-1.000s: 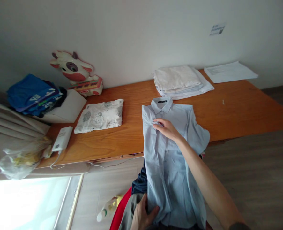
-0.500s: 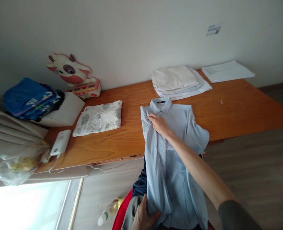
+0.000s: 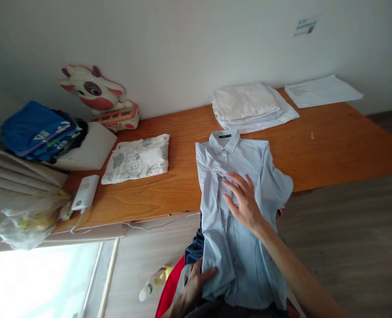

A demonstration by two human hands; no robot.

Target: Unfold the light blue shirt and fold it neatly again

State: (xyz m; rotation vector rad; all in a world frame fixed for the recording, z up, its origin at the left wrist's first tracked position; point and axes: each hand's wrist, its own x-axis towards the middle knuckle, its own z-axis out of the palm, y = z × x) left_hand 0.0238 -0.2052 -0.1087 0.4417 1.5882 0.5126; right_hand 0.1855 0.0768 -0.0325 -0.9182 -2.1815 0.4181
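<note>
Left hand [image 3: 196, 282] apparently pinches the light-blue shirt [image 3: 240, 251], fingertips hidden; right hand [image 3: 240, 198], spread and empty, should smooth evenly.

Head cam looks fwd & down at nearby tbl [image 3: 182, 172].

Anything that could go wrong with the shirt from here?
The shirt lies only partly on the table; its lower half is past the edge, so a tug from the left hand holding its side might slide it off.
The right hand is open above the creased front, so pressing down could set those creases.
The collar is close to the folded stack; a push might nudge it.
</note>
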